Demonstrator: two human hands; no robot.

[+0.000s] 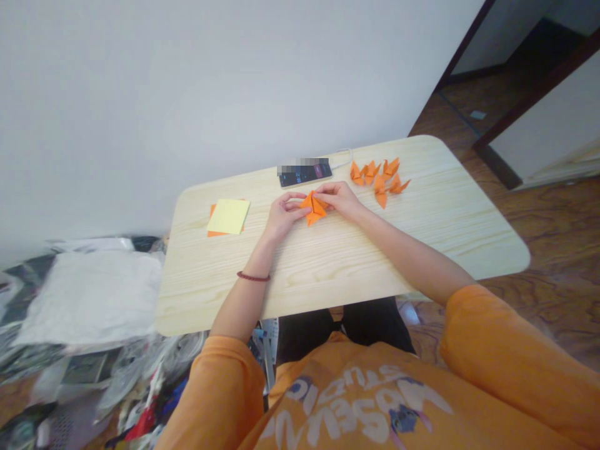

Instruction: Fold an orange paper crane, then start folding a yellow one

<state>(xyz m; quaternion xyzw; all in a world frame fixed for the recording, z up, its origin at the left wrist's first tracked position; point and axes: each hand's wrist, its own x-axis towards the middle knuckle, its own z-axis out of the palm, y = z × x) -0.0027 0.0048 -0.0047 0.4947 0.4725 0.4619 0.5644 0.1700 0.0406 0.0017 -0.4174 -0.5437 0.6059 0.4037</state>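
Observation:
A partly folded orange paper piece (313,209) lies on the light wooden table (328,262), pinched from both sides. My left hand (281,216) grips its left edge with closed fingers; a dark red bracelet circles that wrist. My right hand (341,198) presses and holds its right side, fingers curled on the paper. Several finished orange folded figures (380,175) sit in a cluster just to the right of my right hand. A yellow sheet (229,216) rests on an orange sheet to the left of my left hand.
A dark phone (305,173) with a white cable lies at the table's far edge by the white wall. Plastic bags and clutter (89,312) pile up on the floor at the left. Wooden floor and a doorway lie to the right.

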